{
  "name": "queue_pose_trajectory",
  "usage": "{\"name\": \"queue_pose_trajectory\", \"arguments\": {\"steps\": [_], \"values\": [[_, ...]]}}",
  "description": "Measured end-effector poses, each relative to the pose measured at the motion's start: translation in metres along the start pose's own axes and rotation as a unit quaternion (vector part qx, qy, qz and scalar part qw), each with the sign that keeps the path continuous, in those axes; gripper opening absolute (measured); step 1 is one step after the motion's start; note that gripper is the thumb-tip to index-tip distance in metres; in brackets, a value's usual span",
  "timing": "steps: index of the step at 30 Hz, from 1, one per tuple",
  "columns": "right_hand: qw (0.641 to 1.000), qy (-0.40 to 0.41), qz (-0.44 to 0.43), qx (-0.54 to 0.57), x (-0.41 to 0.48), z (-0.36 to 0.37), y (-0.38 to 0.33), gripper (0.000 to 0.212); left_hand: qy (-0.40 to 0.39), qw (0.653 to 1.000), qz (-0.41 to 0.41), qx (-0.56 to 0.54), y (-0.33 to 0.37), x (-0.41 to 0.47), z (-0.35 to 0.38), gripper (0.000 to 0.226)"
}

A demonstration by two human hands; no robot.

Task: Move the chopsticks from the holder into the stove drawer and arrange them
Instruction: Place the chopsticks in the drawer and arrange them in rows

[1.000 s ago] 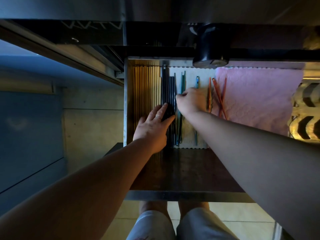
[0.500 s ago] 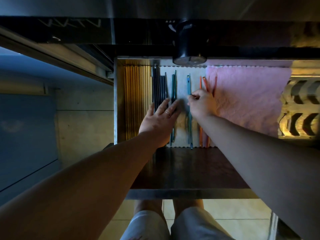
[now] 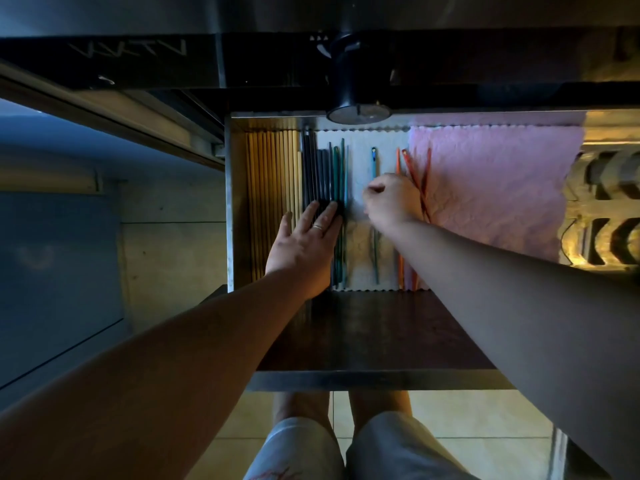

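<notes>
The stove drawer is pulled open below me. On its white liner chopsticks lie lengthwise in groups: wooden chopsticks at the left, then dark chopsticks, teal chopsticks, one light blue chopstick and orange-red chopsticks, which cross each other. My left hand lies flat, its fingers spread on the dark and teal chopsticks. My right hand is curled over the blue chopstick and pinches it. No holder is in view.
A pink cloth covers the right half of the drawer. A black stove knob juts out above the drawer's back edge. The near part of the drawer floor is dark and bare. My legs stand on a tiled floor below.
My left hand slid a little left and pressed the dark and teal chopsticks closer to the wooden ones. My right hand went from the teal chopsticks to the blue chopstick.
</notes>
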State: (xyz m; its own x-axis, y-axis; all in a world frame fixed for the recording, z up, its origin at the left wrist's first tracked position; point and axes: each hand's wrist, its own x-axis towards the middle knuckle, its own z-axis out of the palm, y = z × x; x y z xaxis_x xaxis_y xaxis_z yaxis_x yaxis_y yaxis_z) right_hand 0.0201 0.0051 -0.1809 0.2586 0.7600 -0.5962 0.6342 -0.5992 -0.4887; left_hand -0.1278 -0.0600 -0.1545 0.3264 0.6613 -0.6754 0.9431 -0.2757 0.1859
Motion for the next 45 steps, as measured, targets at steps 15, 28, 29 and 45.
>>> {"name": "queue_pose_trajectory", "arguments": {"steps": [15, 28, 29, 45], "values": [[0.970, -0.014, -0.045, -0.239, -0.010, 0.000, 0.018, 0.027, 0.005, 1.000, 0.011, 0.006, 0.010, 0.003, 0.006, 0.080], [0.992, -0.053, -0.063, -0.096, -0.023, -0.007, 0.024, 0.020, 0.007, 1.000, 0.000, 0.001, 0.015, 0.003, 0.009, 0.081], [0.993, -0.030, -0.067, -0.096, -0.021, -0.009, 0.026, 0.016, 0.013, 1.000, 0.007, 0.005, 0.016, 0.005, 0.008, 0.081], [0.961, 0.042, -0.079, -0.261, -0.009, -0.028, 0.048, 0.025, -0.002, 1.000, 0.004, -0.023, 0.024, 0.005, 0.010, 0.079]]}}
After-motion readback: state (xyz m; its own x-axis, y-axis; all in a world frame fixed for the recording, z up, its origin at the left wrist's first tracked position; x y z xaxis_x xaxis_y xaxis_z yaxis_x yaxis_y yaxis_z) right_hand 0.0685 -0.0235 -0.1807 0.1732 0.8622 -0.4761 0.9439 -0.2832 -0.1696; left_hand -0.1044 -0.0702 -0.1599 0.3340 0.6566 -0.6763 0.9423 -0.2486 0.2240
